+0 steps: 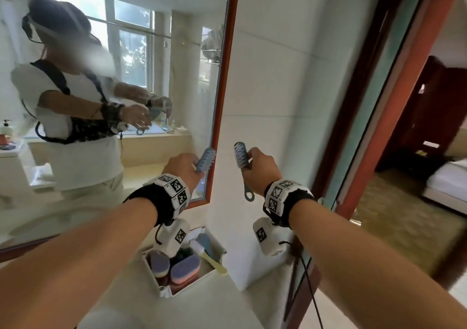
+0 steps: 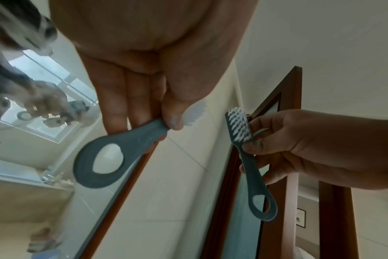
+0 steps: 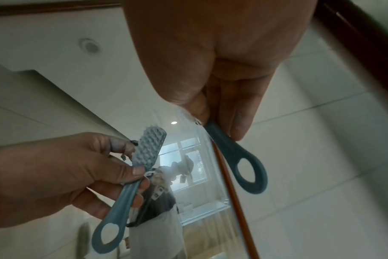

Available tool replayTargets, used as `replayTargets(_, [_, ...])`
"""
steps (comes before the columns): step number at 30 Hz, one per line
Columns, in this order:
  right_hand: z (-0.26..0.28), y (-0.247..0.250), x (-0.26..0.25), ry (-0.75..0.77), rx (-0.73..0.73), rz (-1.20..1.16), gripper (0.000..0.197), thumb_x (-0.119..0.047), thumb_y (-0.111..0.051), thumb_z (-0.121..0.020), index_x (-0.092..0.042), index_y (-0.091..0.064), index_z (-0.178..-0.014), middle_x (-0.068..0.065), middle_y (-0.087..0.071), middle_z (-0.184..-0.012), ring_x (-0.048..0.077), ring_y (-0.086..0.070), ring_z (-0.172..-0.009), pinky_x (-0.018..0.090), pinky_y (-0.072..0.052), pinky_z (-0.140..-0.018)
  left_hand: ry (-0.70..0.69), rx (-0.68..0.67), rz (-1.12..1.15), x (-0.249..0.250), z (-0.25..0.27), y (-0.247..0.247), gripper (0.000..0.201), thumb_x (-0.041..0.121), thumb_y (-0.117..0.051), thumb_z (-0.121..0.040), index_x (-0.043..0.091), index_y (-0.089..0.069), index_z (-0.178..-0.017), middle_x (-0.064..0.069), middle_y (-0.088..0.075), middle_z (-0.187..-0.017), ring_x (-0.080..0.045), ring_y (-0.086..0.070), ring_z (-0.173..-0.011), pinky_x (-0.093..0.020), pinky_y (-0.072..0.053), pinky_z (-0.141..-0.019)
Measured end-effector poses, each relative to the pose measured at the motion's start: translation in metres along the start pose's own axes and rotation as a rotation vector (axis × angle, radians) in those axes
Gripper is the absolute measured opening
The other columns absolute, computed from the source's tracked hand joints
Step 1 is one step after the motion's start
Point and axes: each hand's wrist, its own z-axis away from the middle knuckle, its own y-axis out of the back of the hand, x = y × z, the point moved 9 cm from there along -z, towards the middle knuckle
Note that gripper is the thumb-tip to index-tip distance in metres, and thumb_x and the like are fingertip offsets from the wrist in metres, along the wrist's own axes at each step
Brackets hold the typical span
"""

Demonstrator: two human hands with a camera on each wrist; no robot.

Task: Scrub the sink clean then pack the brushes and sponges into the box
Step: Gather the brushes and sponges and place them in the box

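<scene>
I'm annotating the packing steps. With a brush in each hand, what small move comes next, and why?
Probably lower the right hand and drop its blue brush into the white box below: the box is open and holds sponges, while both hands hover above it.

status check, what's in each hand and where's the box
Left hand grips one blue brush; right hand grips another brush. Box below, sponges already inside. Nothing in the way.

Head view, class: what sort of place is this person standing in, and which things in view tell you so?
Most likely a hotel bathroom: a large wood-framed wall mirror on pale glossy wall tiles, a white plastic box of sponges and brushes on the counter, and a doorway opening onto a white-sheeted bed.
</scene>
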Motion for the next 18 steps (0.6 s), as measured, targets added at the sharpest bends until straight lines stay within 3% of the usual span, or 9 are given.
replayTargets(2, [-0.018,0.004,0.027,-0.026,0.017,0.054,0.013,-0.034,-0.048,-0.094,-0.021,-0.046,-0.095,0.003,-0.064,-0.077,0.020,-0.056,-0.060,0.027,-0.040,-0.050,-0.009,-0.030,0.037,0.010,-0.020,-0.031,0.011,0.023,-0.075,-0.078,0.024,-0.064,-0.080,-0.003,-0.071,-0.080,-0.022,-0.069,-0.072,-0.033,-0.057,-0.066])
replayTargets(4, [-0.035,0.006,0.054,-0.059,0.026,0.065,0.012,-0.032,-0.048,-0.093,-0.021,-0.046,-0.094,0.003,-0.062,-0.075,0.020,-0.054,-0.058,0.026,-0.037,-0.049,-0.021,-0.048,0.035,0.019,-0.039,-0.060,0.011,0.022,-0.075,-0.079,0.021,-0.065,-0.082,-0.002,-0.069,-0.082,-0.020,-0.064,-0.072,-0.026,-0.050,-0.062])
replayTargets(6, [-0.052,0.003,0.080,-0.098,0.021,0.063,0.009,-0.029,-0.050,-0.092,-0.021,-0.045,-0.093,0.003,-0.060,-0.073,0.020,-0.054,-0.058,0.026,-0.037,-0.050,-0.031,-0.074,0.014,0.025,-0.056,-0.085,0.011,0.025,-0.074,-0.080,0.023,-0.063,-0.082,0.000,-0.068,-0.079,-0.014,-0.059,-0.064,-0.021,-0.040,-0.052])
replayTargets(9, [-0.073,-0.016,0.113,-0.136,-0.002,0.059,0.012,-0.032,-0.049,-0.093,-0.021,-0.047,-0.093,0.003,-0.062,-0.072,0.025,-0.059,-0.062,0.029,-0.046,-0.055,-0.008,-0.127,0.025,0.026,-0.075,-0.117,0.010,0.024,-0.073,-0.080,0.022,-0.064,-0.082,0.000,-0.069,-0.069,-0.014,-0.064,-0.060,-0.023,-0.048,-0.055])
replayTargets(15, [-0.126,-0.098,0.136,-0.109,-0.143,-0.018,0.009,-0.030,-0.047,-0.093,-0.021,-0.047,-0.092,0.004,-0.061,-0.074,0.026,-0.060,-0.065,0.029,-0.045,-0.058,0.121,-0.101,-0.001,-0.017,-0.109,-0.160,0.011,0.026,-0.072,-0.078,0.022,-0.062,-0.077,0.000,-0.068,-0.075,-0.014,-0.062,-0.063,-0.021,-0.043,-0.056])
replayTargets(18, [-0.143,-0.152,0.124,-0.042,-0.271,-0.093,0.006,-0.025,-0.050,-0.091,-0.020,-0.047,-0.093,0.004,-0.060,-0.079,0.027,-0.061,-0.069,0.029,-0.045,-0.059,0.266,-0.064,-0.038,-0.053,-0.113,-0.171,0.012,0.028,-0.074,-0.077,0.023,-0.062,-0.076,0.006,-0.065,-0.070,-0.009,-0.059,-0.061,-0.018,-0.039,-0.054])
